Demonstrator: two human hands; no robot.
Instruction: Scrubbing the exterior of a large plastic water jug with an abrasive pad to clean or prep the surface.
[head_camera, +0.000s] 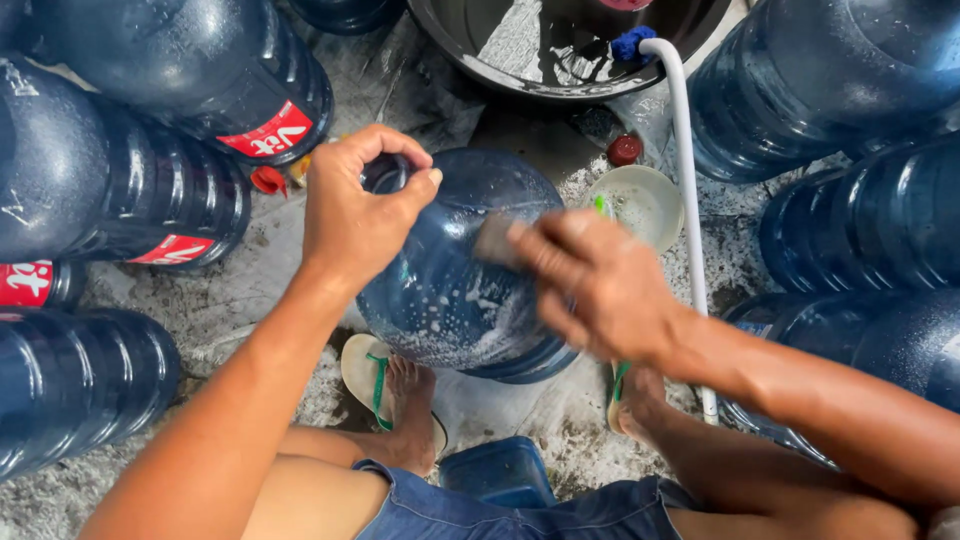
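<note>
left: dark blue plastic water jugs (110, 190) lie stacked, walling off my side.
right: more blue jugs (860, 230) and a white hose (688, 200) crowd in.
ahead: black basin (520, 75) blocks.
open: wet concrete floor (250, 290) beside my left wrist.

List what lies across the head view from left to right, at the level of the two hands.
Stacked blue jugs lying on their sides → left hand gripping the neck of the soapy jug → soapy jug → right hand, blurred, holding a scrub pad against the jug → white hose → more blue jugs.
</note>
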